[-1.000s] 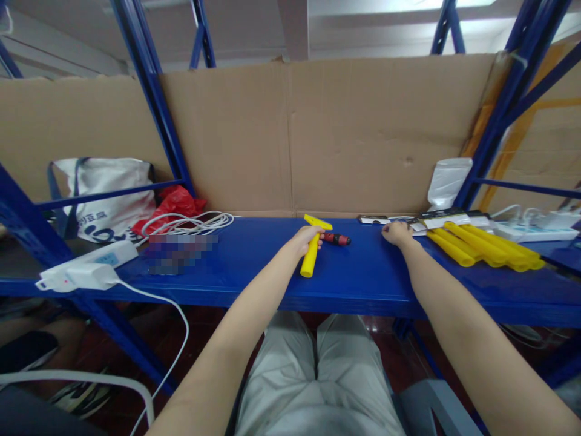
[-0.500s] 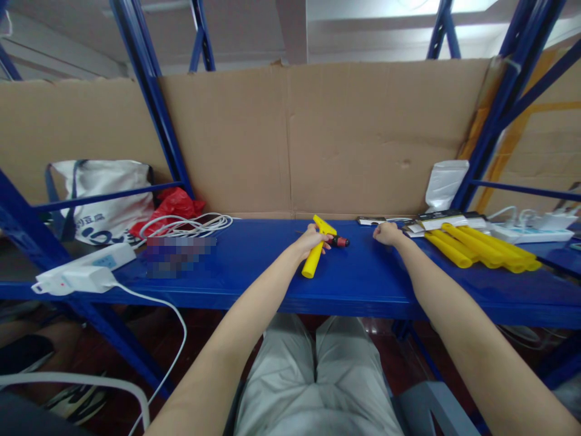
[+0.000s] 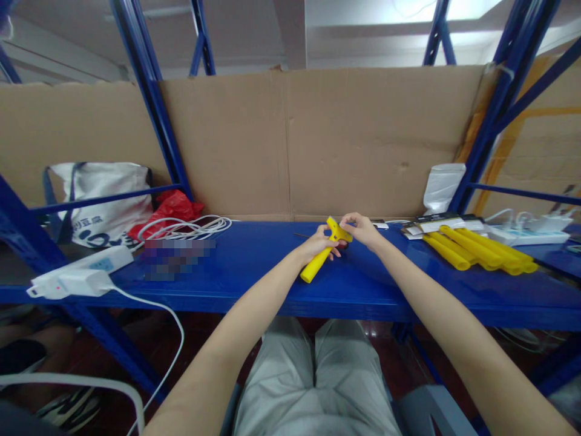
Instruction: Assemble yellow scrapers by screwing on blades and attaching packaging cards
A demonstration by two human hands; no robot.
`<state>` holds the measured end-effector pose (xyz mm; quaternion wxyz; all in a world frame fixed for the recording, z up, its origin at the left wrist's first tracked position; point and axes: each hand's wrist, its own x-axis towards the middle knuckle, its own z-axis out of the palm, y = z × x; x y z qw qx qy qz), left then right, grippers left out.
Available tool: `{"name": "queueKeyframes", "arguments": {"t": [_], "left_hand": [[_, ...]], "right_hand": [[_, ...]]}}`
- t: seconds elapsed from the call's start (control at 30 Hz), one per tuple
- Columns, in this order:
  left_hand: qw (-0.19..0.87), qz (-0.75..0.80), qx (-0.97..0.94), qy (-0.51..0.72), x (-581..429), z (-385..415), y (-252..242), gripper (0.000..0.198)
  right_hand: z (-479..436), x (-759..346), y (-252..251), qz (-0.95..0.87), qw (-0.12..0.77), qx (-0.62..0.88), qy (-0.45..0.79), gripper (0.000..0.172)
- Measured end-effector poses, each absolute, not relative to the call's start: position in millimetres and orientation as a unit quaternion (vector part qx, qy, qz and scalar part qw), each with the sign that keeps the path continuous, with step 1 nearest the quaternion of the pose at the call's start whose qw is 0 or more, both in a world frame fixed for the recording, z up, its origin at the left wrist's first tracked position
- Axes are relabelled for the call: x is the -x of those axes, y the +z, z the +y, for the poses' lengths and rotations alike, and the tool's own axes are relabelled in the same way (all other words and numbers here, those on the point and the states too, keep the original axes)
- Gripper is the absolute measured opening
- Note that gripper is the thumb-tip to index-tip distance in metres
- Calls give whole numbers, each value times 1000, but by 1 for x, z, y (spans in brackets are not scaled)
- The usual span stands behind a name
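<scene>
My left hand (image 3: 319, 244) is wrapped round a yellow plastic piece with a round tubular handle and a forked, Y-like head (image 3: 317, 264). The handle slants down toward the table's front edge. At the head's right arm, my right hand (image 3: 361, 230) has thumb and fingers pinched together; anything small between the fingertips is too fine to make out. Behind the left hand lies a screwdriver, its thin dark shaft (image 3: 300, 235) showing to the left and most of its grip covered by the hands and the yellow piece.
Several yellow tubes (image 3: 476, 245) lie at the right beside a white power strip (image 3: 529, 235). A white plastic bag (image 3: 442, 188) leans near the cardboard wall (image 3: 363, 139). On the left are another power strip (image 3: 86, 272), coiled white cable (image 3: 204, 227), a red bag (image 3: 170, 209) and a cloth bag (image 3: 109, 200).
My right hand has come left from the table near the yellow tubes to the head of the yellow piece. The left hand has turned and shifted the piece slightly right, over the screwdriver's grip.
</scene>
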<state>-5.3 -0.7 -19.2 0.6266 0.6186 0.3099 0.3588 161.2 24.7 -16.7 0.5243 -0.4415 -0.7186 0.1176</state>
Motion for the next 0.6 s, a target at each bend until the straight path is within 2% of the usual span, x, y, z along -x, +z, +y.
{"name": "queueKeyframes", "arguments": {"t": [0.37, 0.6], "left_hand": [[628, 275, -635, 355, 6, 8, -28, 52], [603, 287, -626, 403, 8, -1, -18, 53]], "right_hand": [[22, -156, -18, -721, 514, 445, 136, 7], [22, -157, -18, -711, 526, 444, 141, 9]]}}
